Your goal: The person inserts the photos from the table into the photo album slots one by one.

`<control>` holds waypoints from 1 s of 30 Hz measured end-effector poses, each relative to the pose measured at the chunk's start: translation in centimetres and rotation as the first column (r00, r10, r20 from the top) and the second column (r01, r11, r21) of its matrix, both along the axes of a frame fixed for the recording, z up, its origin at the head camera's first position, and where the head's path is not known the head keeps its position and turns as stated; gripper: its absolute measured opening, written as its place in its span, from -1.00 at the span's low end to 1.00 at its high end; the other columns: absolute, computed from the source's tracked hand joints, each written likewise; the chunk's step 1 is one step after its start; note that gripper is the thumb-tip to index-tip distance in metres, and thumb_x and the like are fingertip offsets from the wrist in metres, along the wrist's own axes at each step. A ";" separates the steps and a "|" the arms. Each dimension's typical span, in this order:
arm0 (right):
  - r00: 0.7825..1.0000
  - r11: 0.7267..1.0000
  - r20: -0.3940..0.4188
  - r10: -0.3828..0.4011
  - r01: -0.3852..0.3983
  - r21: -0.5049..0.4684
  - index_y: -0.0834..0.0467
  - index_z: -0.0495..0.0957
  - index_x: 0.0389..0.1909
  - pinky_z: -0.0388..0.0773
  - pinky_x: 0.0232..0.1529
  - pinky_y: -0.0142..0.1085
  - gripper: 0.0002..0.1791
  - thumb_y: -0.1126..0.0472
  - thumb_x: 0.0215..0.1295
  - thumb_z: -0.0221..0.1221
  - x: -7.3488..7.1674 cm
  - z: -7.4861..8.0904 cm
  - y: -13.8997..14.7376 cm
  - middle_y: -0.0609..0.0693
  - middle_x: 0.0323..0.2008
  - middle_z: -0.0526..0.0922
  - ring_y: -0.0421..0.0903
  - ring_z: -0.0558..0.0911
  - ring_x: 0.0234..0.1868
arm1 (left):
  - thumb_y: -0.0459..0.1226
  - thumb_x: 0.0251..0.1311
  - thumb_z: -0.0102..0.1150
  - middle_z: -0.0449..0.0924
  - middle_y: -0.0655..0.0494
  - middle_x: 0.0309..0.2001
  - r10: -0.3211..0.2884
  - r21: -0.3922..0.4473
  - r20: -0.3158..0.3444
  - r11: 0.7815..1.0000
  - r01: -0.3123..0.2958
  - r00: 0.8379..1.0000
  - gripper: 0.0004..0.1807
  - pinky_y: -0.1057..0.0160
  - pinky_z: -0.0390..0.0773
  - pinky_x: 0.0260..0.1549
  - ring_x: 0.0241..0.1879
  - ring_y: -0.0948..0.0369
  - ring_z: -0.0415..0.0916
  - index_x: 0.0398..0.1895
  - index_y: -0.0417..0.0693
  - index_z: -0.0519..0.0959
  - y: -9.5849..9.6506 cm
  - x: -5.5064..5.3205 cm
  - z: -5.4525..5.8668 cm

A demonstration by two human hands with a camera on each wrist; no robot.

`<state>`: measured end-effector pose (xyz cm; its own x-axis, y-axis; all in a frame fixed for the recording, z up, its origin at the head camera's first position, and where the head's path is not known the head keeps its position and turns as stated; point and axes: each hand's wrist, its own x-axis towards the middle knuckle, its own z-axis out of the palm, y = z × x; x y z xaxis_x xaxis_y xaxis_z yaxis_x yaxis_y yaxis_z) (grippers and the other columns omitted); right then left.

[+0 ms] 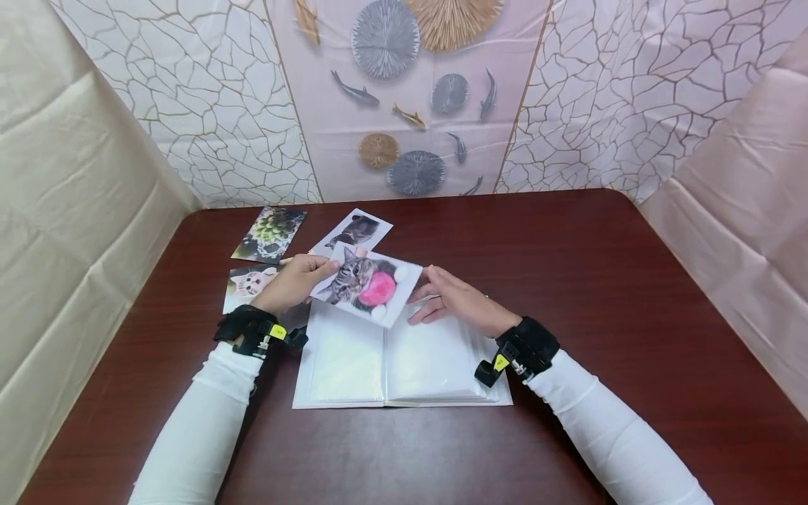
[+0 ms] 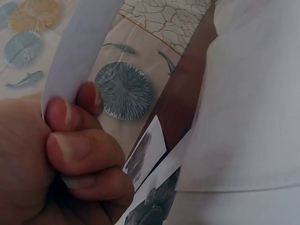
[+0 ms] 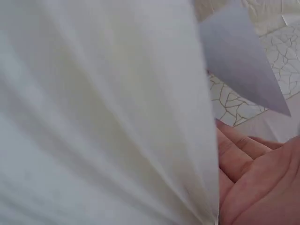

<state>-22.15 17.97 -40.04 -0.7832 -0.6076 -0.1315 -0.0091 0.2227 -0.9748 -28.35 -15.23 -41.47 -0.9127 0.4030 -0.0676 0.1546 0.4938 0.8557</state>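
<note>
My left hand point(image 1: 292, 282) pinches the left end of a photo print point(image 1: 362, 280) showing a tabby cat with a pink ball-like shape. The print is held tilted above an open photo album point(image 1: 347, 361) with white pages and clear sleeves. In the left wrist view, thumb and curled fingers grip the print's edge point(image 2: 84, 51). My right hand point(image 1: 463, 303) hovers over the album's right page by the print's right corner, its fingers fairly straight. A white page point(image 3: 108, 103) hides part of that hand in the right wrist view, where the print's plain back point(image 3: 243, 61) stands apart from it.
Left of the album lie a succulent photo point(image 1: 269, 233) and a white cat photo point(image 1: 246, 286), partly covered by my left hand. Behind the held print is a dark-animal photo point(image 1: 358, 230). The brown table point(image 1: 600, 280) meets patterned cloth point(image 1: 410, 91) at its far edge.
</note>
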 end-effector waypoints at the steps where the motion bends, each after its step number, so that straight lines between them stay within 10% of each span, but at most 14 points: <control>1: 1.000 1.000 -0.002 -0.007 0.007 0.001 0.19 0.12 0.49 0.63 0.13 -0.08 -0.30 -0.24 0.64 -0.36 0.0 0.0 0.0 0.33 0.19 0.59 0.14 0.73 0.04 | 0.01 0.53 -0.02 0.05 0.21 -0.64 -0.036 0.000 -0.007 0.999 0.036 0.999 -0.43 0.29 0.15 -0.62 -0.70 0.24 0.07 -0.59 -0.19 0.27 0.1 0.1 0.0; 8: 0.987 0.984 -0.155 -0.038 0.063 0.165 0.27 0.54 0.23 0.53 0.11 -0.27 -0.58 0.07 0.61 -0.02 0.6 0.2 -0.4 0.14 0.07 0.64 -0.11 0.57 -0.01 | -0.16 0.53 0.03 0.03 0.17 -0.63 -0.199 0.012 -0.059 0.980 0.200 0.978 -0.46 0.29 0.11 -0.47 -0.59 0.24 0.00 -0.60 -0.37 0.31 1.6 1.2 0.1; 17: 0.975 0.982 -0.214 0.053 -0.011 0.190 0.25 0.66 -0.05 0.35 -0.42 -0.41 -0.77 0.23 0.54 0.07 0.8 0.2 -0.8 -0.09 -0.54 0.39 -0.20 0.38 -0.52 | -0.25 0.47 0.13 0.04 0.24 -0.64 -0.328 -0.013 -0.073 0.945 0.328 0.942 -0.50 0.34 0.13 -0.44 -0.58 0.31 0.02 -0.70 -0.17 0.31 3.9 2.6 0.4; 30: 0.986 0.959 -0.157 -0.046 0.087 0.268 0.21 0.44 -0.33 0.41 -0.41 -0.33 -0.79 0.22 0.56 0.05 0.8 -0.2 -1.2 -0.05 -0.66 0.34 -0.12 0.42 -0.61 | -0.09 0.49 0.11 0.33 0.14 -0.50 -0.047 -0.111 -0.155 0.993 0.030 0.987 -0.77 0.25 0.27 -0.35 -0.45 0.18 0.25 -0.32 0.00 0.57 1.9 2.7 -0.5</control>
<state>-21.32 16.78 -40.25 -0.8439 -0.5106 -0.1647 -0.1249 0.4856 -0.8652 -25.69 -13.30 -41.95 -0.8992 0.4364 0.0302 0.3035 0.5725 0.7616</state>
